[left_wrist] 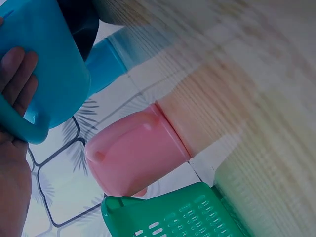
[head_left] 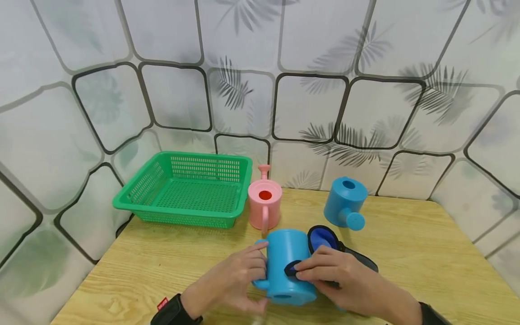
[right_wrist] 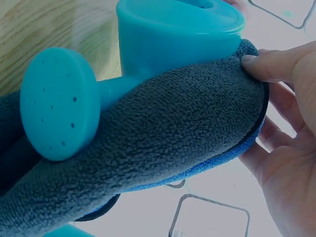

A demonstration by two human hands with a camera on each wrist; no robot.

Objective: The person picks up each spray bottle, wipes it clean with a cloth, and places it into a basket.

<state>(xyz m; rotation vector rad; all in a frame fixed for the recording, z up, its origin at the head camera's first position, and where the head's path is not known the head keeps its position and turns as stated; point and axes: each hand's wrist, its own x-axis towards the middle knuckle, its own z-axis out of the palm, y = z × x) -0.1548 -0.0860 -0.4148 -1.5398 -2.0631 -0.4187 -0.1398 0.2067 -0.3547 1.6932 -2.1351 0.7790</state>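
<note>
A blue watering can (head_left: 287, 248) lies tilted on its side between the hands, its top opening toward the person. My left hand (head_left: 239, 271) grips it at the handle, with fingers between the handle and the body; the left wrist view shows those fingers (left_wrist: 22, 74) against the can wall. With my right hand (head_left: 343, 273) I pinch a grey and blue cloth (right_wrist: 182, 113), edged in black, and hold its folded end against the can's side. The rest of the cloth hangs past the perforated sprinkler head (right_wrist: 59, 103) in the right wrist view.
A pink watering can (head_left: 257, 212) stands upright just beyond the held can. Behind and to the right is a second blue watering can (head_left: 339, 205). A green plastic basket (head_left: 183, 213) sits at the back left of the wooden table (head_left: 418, 253), before a patterned curtain (head_left: 243, 108).
</note>
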